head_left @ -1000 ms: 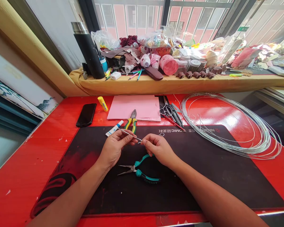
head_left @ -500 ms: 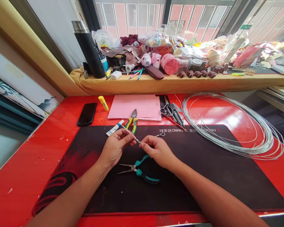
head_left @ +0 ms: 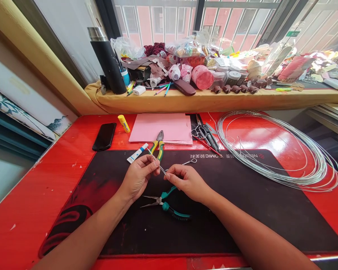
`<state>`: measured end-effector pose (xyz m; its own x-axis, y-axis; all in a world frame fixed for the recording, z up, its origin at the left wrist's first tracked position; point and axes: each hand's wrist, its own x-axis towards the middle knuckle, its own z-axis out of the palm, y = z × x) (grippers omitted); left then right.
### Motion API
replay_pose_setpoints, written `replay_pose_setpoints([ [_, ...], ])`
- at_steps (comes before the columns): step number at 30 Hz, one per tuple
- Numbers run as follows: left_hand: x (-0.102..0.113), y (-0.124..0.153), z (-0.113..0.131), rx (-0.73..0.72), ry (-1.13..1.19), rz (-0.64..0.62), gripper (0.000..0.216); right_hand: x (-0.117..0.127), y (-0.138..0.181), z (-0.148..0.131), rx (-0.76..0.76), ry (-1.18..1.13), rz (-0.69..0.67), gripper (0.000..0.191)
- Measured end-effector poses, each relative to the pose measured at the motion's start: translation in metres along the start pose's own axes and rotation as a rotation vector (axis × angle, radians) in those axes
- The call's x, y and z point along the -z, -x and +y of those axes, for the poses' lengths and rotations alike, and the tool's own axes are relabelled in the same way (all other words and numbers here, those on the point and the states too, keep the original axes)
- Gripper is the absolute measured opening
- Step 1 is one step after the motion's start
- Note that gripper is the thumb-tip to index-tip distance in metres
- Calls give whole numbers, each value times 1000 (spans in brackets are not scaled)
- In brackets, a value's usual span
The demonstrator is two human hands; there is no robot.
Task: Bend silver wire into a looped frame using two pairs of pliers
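A short piece of silvery wire (head_left: 162,170) runs between my two hands above the dark desk mat. My left hand (head_left: 141,173) pinches it between thumb and fingers, and one end sticks out up and to the left. My right hand (head_left: 187,180) is closed on the lower right end, whose tip is hidden by the fingers. Below the hands lie teal-handled long-nose pliers (head_left: 159,200), jaws apart. Behind them rest yellow-green combination pliers (head_left: 159,144) and a white-blue glue tube (head_left: 137,153). A looped wire piece (head_left: 193,161) lies just behind my right hand.
A large coil of wire (head_left: 315,176) covers the right of the red table (head_left: 30,195). Pink paper (head_left: 160,127), scissors (head_left: 198,131), a cutter knife (head_left: 211,137), a phone (head_left: 104,136) and a glue stick (head_left: 124,123) lie along the back. A crowded windowsill (head_left: 157,103) rises behind.
My hands have drawn slightly apart along the wire, so more of it shows between them. The tools on the table lie as before; the view has shifted a little.
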<state>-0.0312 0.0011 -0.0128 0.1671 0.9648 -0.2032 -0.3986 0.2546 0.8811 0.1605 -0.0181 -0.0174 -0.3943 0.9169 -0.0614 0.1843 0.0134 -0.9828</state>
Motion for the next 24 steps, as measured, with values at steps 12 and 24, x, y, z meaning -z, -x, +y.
replay_pose_setpoints([
  [12,1,0,1,16,23,-33,24,1,0,0,34,49,-16,18],
  [24,-1,1,-2,0,-6,6,25,-1,0,2,27,28,-26,16],
])
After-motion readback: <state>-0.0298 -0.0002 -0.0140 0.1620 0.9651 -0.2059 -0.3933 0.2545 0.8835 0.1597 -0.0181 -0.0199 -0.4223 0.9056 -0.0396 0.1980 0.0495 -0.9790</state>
